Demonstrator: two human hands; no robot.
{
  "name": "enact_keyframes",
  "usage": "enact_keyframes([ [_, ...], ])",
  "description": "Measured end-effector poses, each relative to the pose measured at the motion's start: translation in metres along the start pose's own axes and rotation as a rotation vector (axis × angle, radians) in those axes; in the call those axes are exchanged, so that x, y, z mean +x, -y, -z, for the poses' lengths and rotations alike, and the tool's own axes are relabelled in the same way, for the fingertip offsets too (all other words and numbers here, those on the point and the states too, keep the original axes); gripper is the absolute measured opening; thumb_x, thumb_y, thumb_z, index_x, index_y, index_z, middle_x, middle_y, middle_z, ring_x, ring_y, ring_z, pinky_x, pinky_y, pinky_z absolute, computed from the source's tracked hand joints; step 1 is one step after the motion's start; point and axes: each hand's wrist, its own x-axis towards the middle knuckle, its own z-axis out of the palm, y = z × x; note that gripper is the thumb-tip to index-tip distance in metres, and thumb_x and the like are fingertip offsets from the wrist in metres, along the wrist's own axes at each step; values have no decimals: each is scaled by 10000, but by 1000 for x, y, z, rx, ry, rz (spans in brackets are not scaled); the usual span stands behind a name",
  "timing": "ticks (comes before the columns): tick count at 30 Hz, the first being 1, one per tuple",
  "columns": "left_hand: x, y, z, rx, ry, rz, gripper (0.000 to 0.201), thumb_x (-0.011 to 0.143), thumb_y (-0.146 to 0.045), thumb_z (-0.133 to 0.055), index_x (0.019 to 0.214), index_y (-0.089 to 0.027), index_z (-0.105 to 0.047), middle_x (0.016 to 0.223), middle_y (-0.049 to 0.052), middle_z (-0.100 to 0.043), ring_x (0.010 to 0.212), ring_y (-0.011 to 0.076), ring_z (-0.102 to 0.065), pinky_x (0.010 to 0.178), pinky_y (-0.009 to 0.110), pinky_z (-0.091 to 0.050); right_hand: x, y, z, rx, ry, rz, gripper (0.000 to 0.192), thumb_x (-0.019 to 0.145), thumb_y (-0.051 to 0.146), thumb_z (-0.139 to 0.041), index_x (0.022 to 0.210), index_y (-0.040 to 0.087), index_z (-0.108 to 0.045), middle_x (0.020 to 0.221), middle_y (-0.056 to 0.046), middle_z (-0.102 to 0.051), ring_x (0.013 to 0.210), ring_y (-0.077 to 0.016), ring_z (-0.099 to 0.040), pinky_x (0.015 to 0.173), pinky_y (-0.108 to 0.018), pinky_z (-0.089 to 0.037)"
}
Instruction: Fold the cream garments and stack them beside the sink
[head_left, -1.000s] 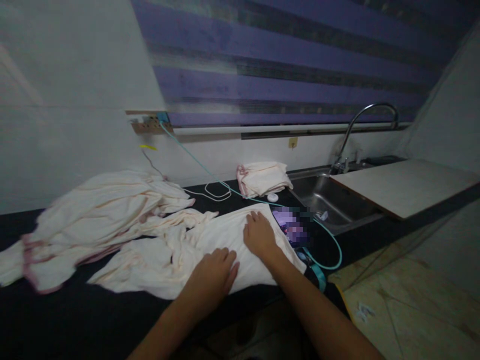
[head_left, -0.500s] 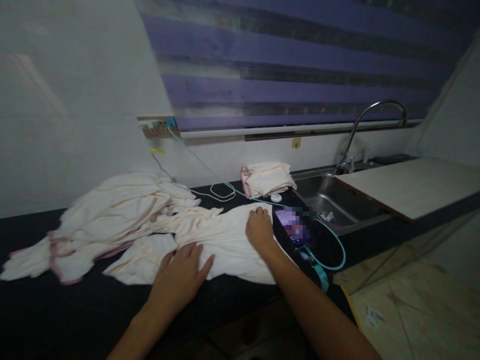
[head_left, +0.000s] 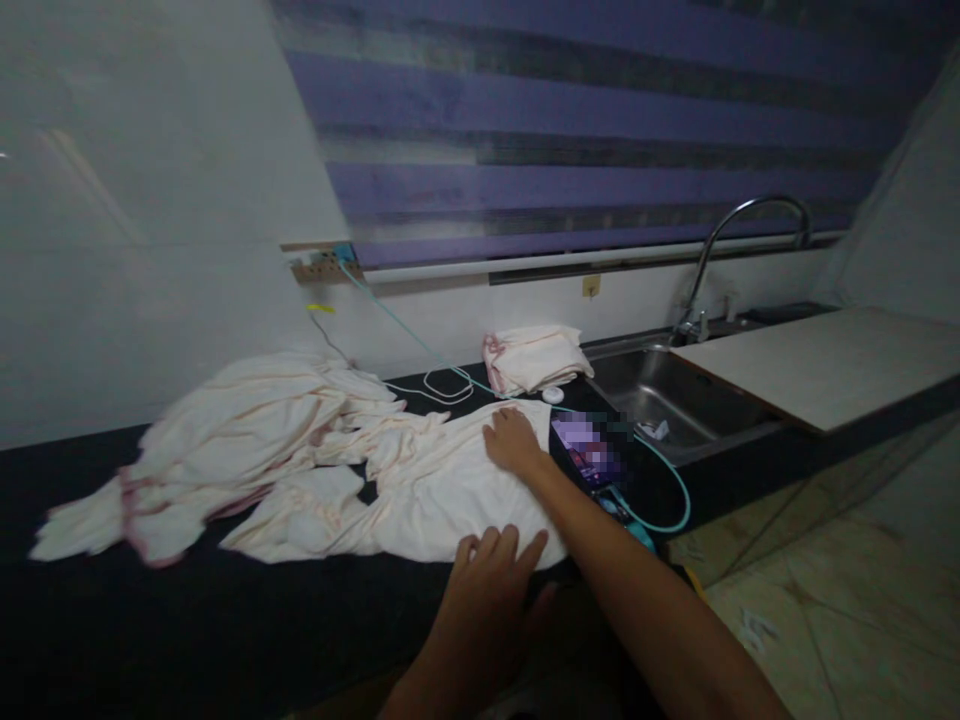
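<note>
My right hand (head_left: 512, 441) lies flat, fingers spread, on the far part of the cloth (head_left: 442, 490) to pin it on the counter (head_left: 225, 630); my left hand (head_left: 491, 570) rests open at its near edge, gripping nothing

Both arms are bare from the lower edge of the view up to the hands, with no sleeve, cuff or glove showing on either. The left hand (head_left: 491, 575) shows its back with four fingers lying close together, and no ring, watch or band can be made out on it or on its wrist. The right hand (head_left: 511, 442) and its long forearm are likewise uncovered, with nothing worn at the wrist; the dim light leaves nails and finer detail too dark to tell.
</note>
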Motion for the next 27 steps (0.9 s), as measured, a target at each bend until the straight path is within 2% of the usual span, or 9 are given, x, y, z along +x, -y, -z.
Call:
enact_keyframes([
  [3, 5, -8, -2, 59, 39, -55, 530, 954, -376, -645, 1465, -268, -557, 1227, 175, -644, 1193, 377, -588, 990, 627, -473, 7, -6, 1, 29, 3, -9, 387, 1067, 297, -412, 1204, 71, -694, 1231, -199, -699, 1209, -258, -612, 1068, -371, -441],
  [7, 2, -11, 6, -19, 68, -183, 479, 928, -304, -677, 1398, -272, -588, 1239, 146, -626, 1149, 339, -593, 932, 539, -519, 0, -4, 0, 42, -68, -37, 390, 1053, 226, -410, 1359, 58, -584, 1400, -225, -589, 1241, -252, -586, 1047, -362, -456],
  [10, -4, 4, 24, -134, -11, -98, 269, 996, -267, -558, 1245, -261, -661, 1239, 112, -621, 1115, 284, -600, 938, 471, -517, -7, 2, 1, 9, -134, -65, 379, 1026, 194, -433, 1352, 77, -587, 1421, -228, -555, 1206, -266, -596, 1013, -374, -479],
  [12, -9, 19, 35, -165, -62, -3, 259, 1037, -292, -476, 1194, -224, -670, 1182, 112, -631, 1082, 267, -608, 939, 450, -513, -9, 6, 1, -43, -134, -118, 345, 1012, 188, -433, 1261, 89, -651, 1330, -221, -613, 1164, -286, -616, 979, -395, -497],
  [16, -14, 31, 34, -98, -34, -9, 235, 1006, -267, -523, 1172, -214, -680, 1121, 108, -646, 1034, 270, -621, 890, 433, -522, -10, 9, 2, -80, -71, -159, 360, 1008, 214, -421, 1183, 81, -706, 1227, -232, -679, 1164, -312, -637, 963, -419, -512],
  [19, -8, 14, 21, -31, 17, -69, 331, 968, -236, -573, 1289, -238, -656, 1164, 116, -660, 1051, 284, -630, 881, 444, -538, -10, 6, 0, -59, -46, -93, 423, 1012, 296, -461, 1311, 69, -655, 1396, -234, -623, 1315, -301, -571, 1083, -402, -456],
  [21, 0, -1, 13, -27, 24, -93, 403, 955, -244, -591, 1357, -232, -625, 1200, 131, -665, 1081, 310, -630, 892, 484, -549, -7, 4, -1, -40, 10, -58, 574, 1012, 399, -492, 1449, 31, -546, 1554, -251, -491, 1456, -320, -449, 1185, -426, -364],
  [24, 15, -19, 3, -107, -51, -101, 450, 931, -262, -615, 1375, -188, -617, 1327, 162, -633, 1203, 354, -592, 985, 558, -527, 1, 0, 2, 14, 175, -60, 803, 1024, 547, -443, 1579, -26, -353, 1674, -272, -275, 1576, -346, -248, 1260, -464, -236],
  [27, 24, -32, -10, -204, -89, -182, 487, 945, -324, -599, 1417, -206, -607, 1464, 178, -573, 1340, 372, -528, 1130, 600, -447, 10, -4, 5, 78, 304, -72, 843, 1043, 623, -333, 1607, -2, -318, 1703, -239, -207, 1600, -329, -178, 1273, -456, -207],
])
